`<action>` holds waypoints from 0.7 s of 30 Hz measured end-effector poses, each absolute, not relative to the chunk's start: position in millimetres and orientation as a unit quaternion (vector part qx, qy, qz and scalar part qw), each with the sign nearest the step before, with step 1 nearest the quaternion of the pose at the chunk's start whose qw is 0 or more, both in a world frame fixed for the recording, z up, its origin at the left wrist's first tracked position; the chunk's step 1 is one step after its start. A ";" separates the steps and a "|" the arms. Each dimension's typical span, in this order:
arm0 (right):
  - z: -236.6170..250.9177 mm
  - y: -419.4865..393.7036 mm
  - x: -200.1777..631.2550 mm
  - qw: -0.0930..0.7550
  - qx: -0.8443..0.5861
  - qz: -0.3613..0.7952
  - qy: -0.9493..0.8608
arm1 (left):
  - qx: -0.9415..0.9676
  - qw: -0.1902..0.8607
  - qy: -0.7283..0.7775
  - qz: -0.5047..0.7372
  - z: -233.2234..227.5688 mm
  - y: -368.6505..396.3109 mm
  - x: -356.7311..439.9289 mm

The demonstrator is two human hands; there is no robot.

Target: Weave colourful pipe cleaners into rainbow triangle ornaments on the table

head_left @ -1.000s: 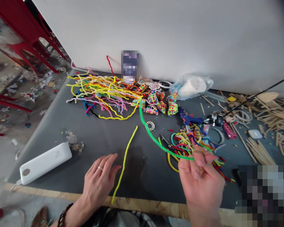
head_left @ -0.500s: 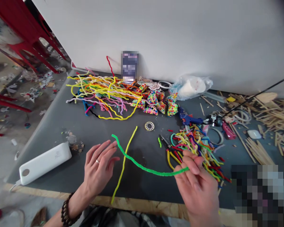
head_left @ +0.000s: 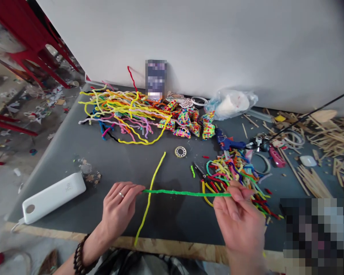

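Note:
A green pipe cleaner (head_left: 183,193) stretches nearly straight between my two hands, above the table. Its left end is pinched in the fingers of my left hand (head_left: 120,206), which wears a ring. My right hand (head_left: 238,217) grips the other end between thumb and fingers. Beneath it a yellow pipe cleaner (head_left: 146,212) lies slantwise on the table, its lower end at the front edge. Pliers (head_left: 208,181) with yellow and red handles lie by my right hand, partly covered by it. Next to them is a heap of short, colourful pipe cleaner pieces (head_left: 232,168).
Long pipe cleaners (head_left: 126,107) lie piled at the back, beside multicoloured bundles (head_left: 186,120). A blue glue gun (head_left: 227,141), a small round ring (head_left: 180,152) and a white power bank (head_left: 54,198) rest on the grey table (head_left: 103,160). Wooden sticks (head_left: 326,141) cover the right side.
My left hand has closed on the free left end of the green pipe cleaner. The pipe cleaner has gone from a sagging curve to nearly straight.

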State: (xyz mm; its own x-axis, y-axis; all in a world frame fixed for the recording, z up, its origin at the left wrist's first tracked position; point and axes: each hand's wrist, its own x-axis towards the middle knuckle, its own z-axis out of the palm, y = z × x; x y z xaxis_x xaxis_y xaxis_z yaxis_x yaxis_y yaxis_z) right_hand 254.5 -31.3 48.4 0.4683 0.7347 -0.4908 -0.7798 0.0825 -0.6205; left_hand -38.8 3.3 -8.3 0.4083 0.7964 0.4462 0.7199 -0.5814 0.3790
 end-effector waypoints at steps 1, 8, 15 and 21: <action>47.4 -31.1 254.9 0.739 -0.438 0.511 0.022 | 0.833 0.083 0.458 0.298 -9.7 0.8 -38.3; 46.8 -31.4 252.8 0.748 -0.433 0.503 0.020 | 0.820 0.057 0.496 0.279 -16.6 -5.6 -39.8; 46.1 -32.8 258.5 0.753 -0.485 0.444 -0.016 | 0.899 -0.066 0.368 0.226 -15.4 -10.7 -44.3; 44.0 -28.8 272.0 0.773 -0.501 0.389 -0.032 | 0.914 0.016 0.329 0.237 -7.2 -18.3 -39.2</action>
